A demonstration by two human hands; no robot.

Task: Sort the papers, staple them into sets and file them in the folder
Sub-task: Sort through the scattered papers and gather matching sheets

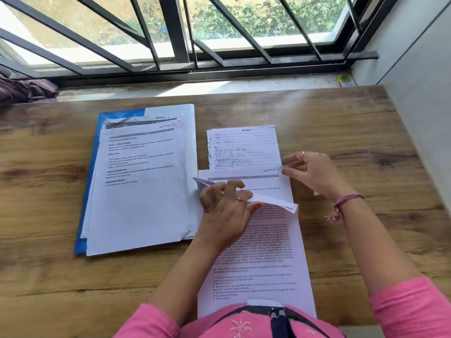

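Closest to the person lay a long printed sheet, flat on the wooden table and running right up to the pink sleeves. It looked like the paper being sorted just then.

Both hands were busy on its top part. The left hand had its fingers curled down on a folded strip of paper, pinning it against the sheet, most likely so nothing would slide. The right hand pinched the sheet's top right corner between thumb and fingers, next to a handwritten "Section" label. I think she was checking that label to pick a pile.

Just past the hands lay a smaller lined page with handwriting, partly tucked under the long sheet's top edge.

To the left, close beside them, a blue folder lay flat with a stack of printed papers on top, probably already sorted. I saw no stapler.

Farthest away ran the window bars.
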